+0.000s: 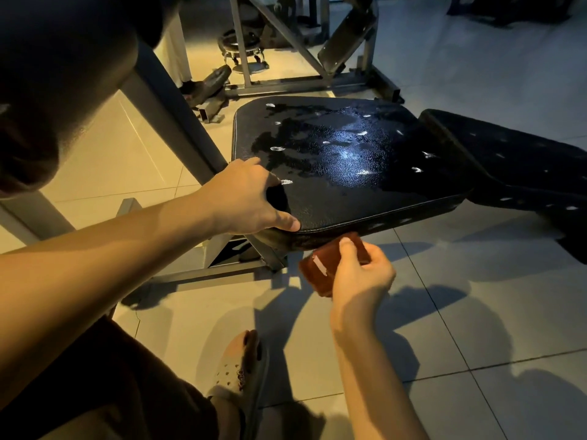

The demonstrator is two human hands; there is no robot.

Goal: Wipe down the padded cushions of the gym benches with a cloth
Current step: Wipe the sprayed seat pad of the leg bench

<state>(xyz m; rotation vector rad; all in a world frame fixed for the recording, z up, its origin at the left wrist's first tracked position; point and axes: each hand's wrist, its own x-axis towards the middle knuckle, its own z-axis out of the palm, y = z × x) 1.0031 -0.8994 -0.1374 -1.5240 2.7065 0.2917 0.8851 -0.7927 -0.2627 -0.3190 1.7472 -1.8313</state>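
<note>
A black padded seat cushion (pixel 349 160) fills the middle of the head view, wet and glossy with white foam spots. A second black cushion (pixel 514 166) adjoins it on the right. My left hand (pixel 251 198) rests on the seat's near left corner, thumb at the front edge and fingers spread on top. Just below the seat's front edge, my right hand (pixel 359 274) grips a folded reddish-brown cloth (pixel 320 271), pressed against the cushion's front side.
A grey steel frame post (pixel 171 115) slants up on the left. More steel gym equipment (pixel 305 55) stands behind the bench on the tiled floor (pixel 476 328). My foot in a sandal (pixel 241 369) is below the bench.
</note>
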